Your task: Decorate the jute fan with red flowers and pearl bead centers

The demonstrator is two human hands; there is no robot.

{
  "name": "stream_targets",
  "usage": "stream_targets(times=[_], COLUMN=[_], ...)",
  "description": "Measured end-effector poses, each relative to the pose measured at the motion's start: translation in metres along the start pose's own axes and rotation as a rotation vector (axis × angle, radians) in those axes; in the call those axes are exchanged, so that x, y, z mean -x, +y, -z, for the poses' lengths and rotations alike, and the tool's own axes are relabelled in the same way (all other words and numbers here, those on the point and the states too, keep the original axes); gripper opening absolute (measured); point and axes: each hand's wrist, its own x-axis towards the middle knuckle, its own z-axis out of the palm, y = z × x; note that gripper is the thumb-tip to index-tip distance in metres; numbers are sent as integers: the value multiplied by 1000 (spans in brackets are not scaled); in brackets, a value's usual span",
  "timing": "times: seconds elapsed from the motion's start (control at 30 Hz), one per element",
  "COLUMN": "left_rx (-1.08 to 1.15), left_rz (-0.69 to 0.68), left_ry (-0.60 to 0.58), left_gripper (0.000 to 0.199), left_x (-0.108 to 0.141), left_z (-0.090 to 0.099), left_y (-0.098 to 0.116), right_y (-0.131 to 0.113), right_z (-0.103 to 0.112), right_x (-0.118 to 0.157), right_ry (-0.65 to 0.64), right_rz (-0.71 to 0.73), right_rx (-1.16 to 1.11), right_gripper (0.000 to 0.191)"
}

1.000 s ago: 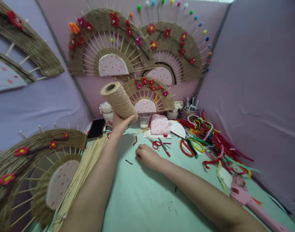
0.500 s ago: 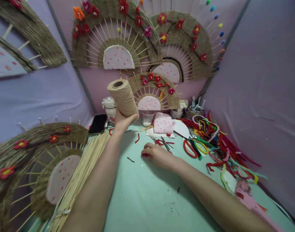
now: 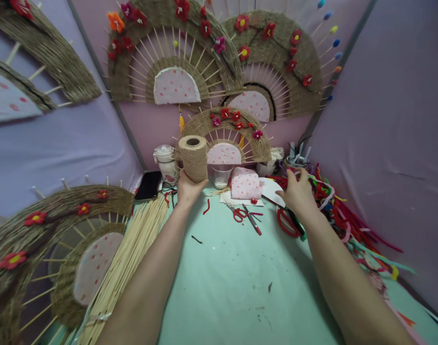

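My left hand (image 3: 190,192) is wrapped round the lower part of a spool of jute twine (image 3: 194,160), held upright near the back of the table. To the right, my right hand (image 3: 300,194) has its fingers apart and nothing visible in them. It hovers over the near end of a heap of coloured pipe cleaners (image 3: 342,211). Just below that hand lie red-handled scissors (image 3: 287,224), partly covered by it, with a bit of green handle beside them. A white paper piece (image 3: 272,190) lies left of its fingertips.
Thin bamboo sticks (image 3: 132,244) lie bundled at left, beside a phone (image 3: 148,186) and a twine fan (image 3: 66,230). Small red scissors (image 3: 239,214), a pen (image 3: 252,220) and folded dotted cloth (image 3: 245,183) lie mid-table. A small fan (image 3: 224,124) stands behind; a jar of tools (image 3: 296,162) is back right.
My right hand has moved right and away from me, from beside the pen to above the scissors and pipe cleaners. The twine spool has come lower and more upright in my left hand.
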Motion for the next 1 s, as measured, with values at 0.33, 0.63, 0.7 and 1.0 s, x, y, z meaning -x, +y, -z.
stream_targets(times=[0.33, 0.63, 0.7, 1.0], left_rx=[3, -57, -63, -68], left_rz=[59, 85, 75, 119], left_ry=[31, 106, 109, 22], left_gripper=[70, 74, 74, 71], left_x=[16, 3, 3, 9], left_z=[-23, -13, -11, -13], left_y=[-16, -25, -28, -10], right_y=[-48, -167, -171, -135], right_z=[-21, -121, -133, -126], right_x=[22, 23, 17, 9], right_ry=[-182, -363, -384, -377], right_rz=[332, 887, 922, 734], right_rx=[-129, -120, -85, 72], right_gripper=[28, 29, 29, 31])
